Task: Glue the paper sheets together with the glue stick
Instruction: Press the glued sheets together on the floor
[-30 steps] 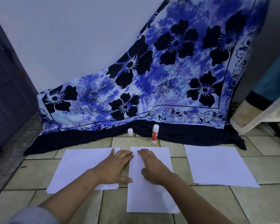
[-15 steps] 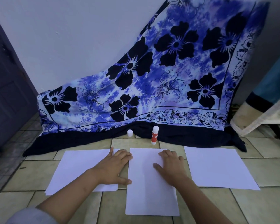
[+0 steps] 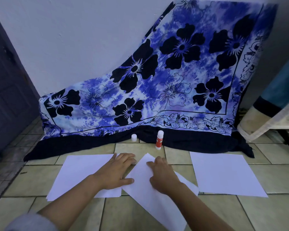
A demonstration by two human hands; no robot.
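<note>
On my feed the left white paper sheet (image 3: 80,170), the middle white paper sheet (image 3: 145,194) and the right white paper sheet (image 3: 223,174) all look thin, smooth and matt. I read the beige square floor tiles (image 3: 30,179) as ceramic with a dull sheen and rougher dark grout. The blue-and-black flowered cloth (image 3: 173,80) is soft, matt, creased fabric. The white plastic glue stick with a red label (image 3: 159,140) and the small white plastic cap (image 3: 134,137) look smooth and faintly glossy. The white painted wall (image 3: 73,39) is matt.

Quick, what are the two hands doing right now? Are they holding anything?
Left hand: open, resting flat on the left paper sheet, holding nothing.
Right hand: open, pressing on the middle paper sheet, holding nothing.
</note>
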